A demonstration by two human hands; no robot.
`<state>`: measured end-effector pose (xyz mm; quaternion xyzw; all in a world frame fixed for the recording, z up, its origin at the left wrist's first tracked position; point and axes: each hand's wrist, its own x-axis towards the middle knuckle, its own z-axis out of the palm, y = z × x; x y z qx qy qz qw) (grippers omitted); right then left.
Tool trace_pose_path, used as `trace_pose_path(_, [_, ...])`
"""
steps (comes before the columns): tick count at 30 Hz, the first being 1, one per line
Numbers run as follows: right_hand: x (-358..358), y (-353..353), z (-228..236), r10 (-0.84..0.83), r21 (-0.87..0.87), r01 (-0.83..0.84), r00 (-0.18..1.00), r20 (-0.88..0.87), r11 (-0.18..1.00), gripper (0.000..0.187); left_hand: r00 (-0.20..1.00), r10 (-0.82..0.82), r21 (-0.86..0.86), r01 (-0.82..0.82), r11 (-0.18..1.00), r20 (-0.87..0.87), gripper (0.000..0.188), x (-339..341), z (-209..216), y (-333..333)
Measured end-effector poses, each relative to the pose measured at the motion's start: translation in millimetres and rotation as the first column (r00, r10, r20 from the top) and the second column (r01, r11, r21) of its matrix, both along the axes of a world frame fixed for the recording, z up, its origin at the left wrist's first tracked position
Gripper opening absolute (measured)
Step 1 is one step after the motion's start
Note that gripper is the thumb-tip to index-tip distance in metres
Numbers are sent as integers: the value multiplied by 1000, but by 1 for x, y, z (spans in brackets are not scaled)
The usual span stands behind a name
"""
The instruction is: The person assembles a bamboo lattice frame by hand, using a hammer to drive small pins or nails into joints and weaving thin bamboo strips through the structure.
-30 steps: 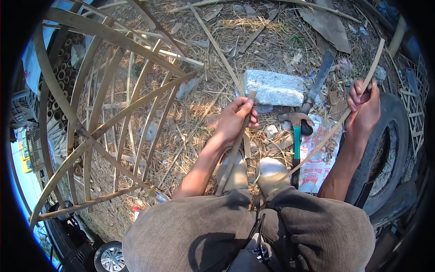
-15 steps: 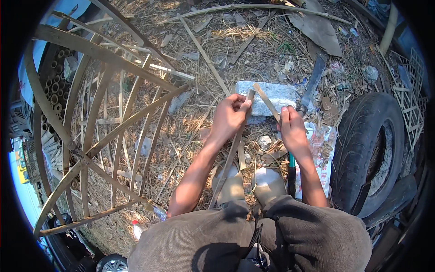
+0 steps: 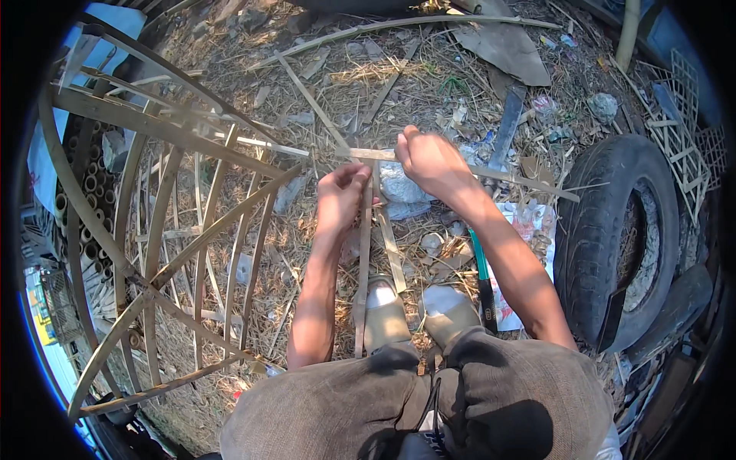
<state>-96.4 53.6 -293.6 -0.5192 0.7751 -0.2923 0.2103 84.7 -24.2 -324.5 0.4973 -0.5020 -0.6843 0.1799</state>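
Note:
My left hand (image 3: 343, 198) is closed around the upper end of a flat bamboo strip (image 3: 363, 284), which runs down toward my left shoe. My right hand (image 3: 437, 167) grips a second bamboo strip (image 3: 529, 182). This one lies crosswise, its left end touching or just above the top of the upright strip; the fingers' exact grip is partly hidden by the back of the hand. Beneath the right hand is a pale stone block (image 3: 405, 190), partly covered. Another bamboo strip (image 3: 391, 253) leans from the block toward my feet.
A large curved bamboo framework (image 3: 146, 280) fills the left side, with stacked bamboo tubes (image 3: 92, 230) behind it. A tyre (image 3: 594, 238) stands at right, near lattice panels (image 3: 682, 153). A long flat blade (image 3: 507, 126) and a green-and-black tool (image 3: 483, 276) lie on the littered ground.
My right hand has moved left and away from me, turning its strip crosswise over the left one. My left hand has shifted left, with its strip now more upright. The whole view has shifted slightly.

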Motion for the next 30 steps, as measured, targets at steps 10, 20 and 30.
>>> trace_pose_path(10, [16, 3, 17, 27, -69, -24, 998, 50, 997, 30, 1000, -17, 83, 19, 996, -20, 26, 27, -9, 7])
trace_pose_path(20, [-38, 25, 145, -376, -104, 449, 836, 399, 887, 40, 994, -71, 34, 74, 997, -81, 30, -17, 36, 1])
trace_pose_path(30, [-44, 52, 84, -455, 250, 436, 467, 758, 864, 29, 883, -468, -120, 463, 878, -21, 29, -97, 67, -56])
